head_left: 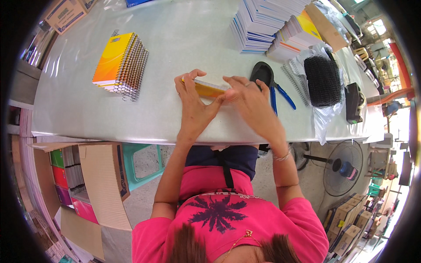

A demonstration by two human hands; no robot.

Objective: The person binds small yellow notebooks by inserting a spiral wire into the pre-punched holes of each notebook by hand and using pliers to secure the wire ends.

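Observation:
Over the near middle of the table, a yellow-orange notebook is held up on edge between my two hands. My left hand has its thumb and fingers around the notebook's left end. At the other end, my right hand pinches the notebook's corner, partly hiding it. Blue-handled pliers lie just right of my right hand, next to a dark oval tray. A stack of yellow-orange spiral notebooks stands to the left, its wire coils facing right.
Tall stacks of unbound paper blocks stand at the far right. Black wire coils lie on plastic wrap, with a black tape dispenser beside them. Below the table edge, an open carton holds notebooks; a fan stands right.

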